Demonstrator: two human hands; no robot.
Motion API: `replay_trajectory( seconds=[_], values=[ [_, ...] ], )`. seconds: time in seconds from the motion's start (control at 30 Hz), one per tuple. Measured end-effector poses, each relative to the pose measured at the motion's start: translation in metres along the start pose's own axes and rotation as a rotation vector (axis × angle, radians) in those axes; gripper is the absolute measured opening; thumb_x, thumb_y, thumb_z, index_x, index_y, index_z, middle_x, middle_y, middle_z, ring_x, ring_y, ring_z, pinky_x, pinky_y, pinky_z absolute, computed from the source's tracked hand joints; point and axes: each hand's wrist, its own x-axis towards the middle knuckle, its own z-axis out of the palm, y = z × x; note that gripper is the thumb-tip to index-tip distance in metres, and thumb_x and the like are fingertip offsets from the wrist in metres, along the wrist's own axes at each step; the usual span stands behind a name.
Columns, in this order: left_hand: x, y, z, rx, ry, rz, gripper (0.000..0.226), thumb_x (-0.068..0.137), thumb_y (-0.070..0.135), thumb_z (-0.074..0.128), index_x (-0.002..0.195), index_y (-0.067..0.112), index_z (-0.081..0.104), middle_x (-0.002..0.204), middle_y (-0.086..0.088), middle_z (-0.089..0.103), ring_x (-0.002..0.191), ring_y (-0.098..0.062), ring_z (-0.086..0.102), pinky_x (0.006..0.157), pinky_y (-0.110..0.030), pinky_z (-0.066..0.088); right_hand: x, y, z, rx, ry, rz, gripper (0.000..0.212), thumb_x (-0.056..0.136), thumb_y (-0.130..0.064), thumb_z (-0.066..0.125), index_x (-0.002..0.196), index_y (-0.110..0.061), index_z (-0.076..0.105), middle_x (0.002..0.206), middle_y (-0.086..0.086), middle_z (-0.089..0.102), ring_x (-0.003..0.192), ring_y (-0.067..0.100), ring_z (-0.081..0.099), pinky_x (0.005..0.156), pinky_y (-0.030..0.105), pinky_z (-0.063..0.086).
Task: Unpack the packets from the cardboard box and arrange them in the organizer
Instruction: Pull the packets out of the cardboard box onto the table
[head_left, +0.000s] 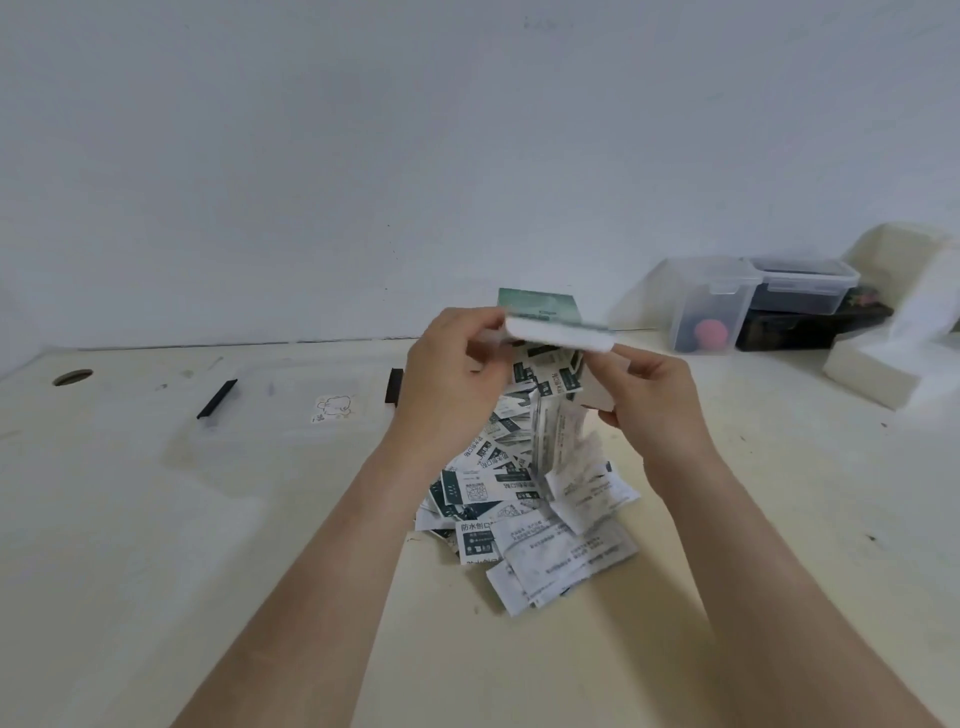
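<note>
A heap of white-and-green packets (524, 519) printed 防水创口 lies on the table (208, 571), under the upturned cardboard box (558, 335) gripped by the left hand (447, 374) and right hand (652, 402), with the clear organizer (291, 410) beyond, leftward.

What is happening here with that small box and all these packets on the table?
A person holds the cardboard box upside down above the table. The left hand grips its left end and the right hand holds its open flap. Packets hang from the opening above a loose pile below. The clear organizer lies left of the pile, and no packets seem to be in it yet.
</note>
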Motion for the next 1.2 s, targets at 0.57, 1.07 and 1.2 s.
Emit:
replay_trajectory(
  seconds=[0.57,1.07,1.2],
  values=[
    [-0.017,-0.009,0.014,0.781,-0.182,0.27,0.044,0.086,0.007,0.054,0.126,0.026,0.054,0.1,0.002,0.066,0.081,-0.024,0.063,0.057,-0.029,0.038,-0.008,0.006,0.003,-0.348,0.137,-0.3,0.058,0.094,-0.035,0.06,0.05,-0.011,0.03,0.045,-0.006,0.018,0.05,0.012,0.015,0.051,0.029,0.016],
    [-0.012,0.009,-0.005,0.309,-0.197,0.124,0.014,0.083,0.036,0.071,0.088,0.022,0.072,0.066,0.017,0.057,0.061,-0.003,0.053,0.063,-0.025,0.046,-0.004,0.009,0.003,-0.453,0.219,-0.266,0.051,0.091,-0.022,0.056,0.05,-0.008,0.03,0.045,-0.002,0.02,0.053,0.015,0.018,0.047,0.028,0.039],
    [-0.017,0.009,-0.018,0.375,-0.233,0.17,0.018,0.088,0.026,0.067,0.105,0.032,0.071,0.067,0.027,0.052,0.062,0.006,0.05,0.061,-0.012,0.039,0.002,0.014,-0.001,-0.479,0.26,-0.233,0.048,0.089,-0.025,0.056,0.056,0.001,0.034,0.05,0.005,0.023,0.054,0.018,0.022,0.056,0.056,0.054]
  ],
)
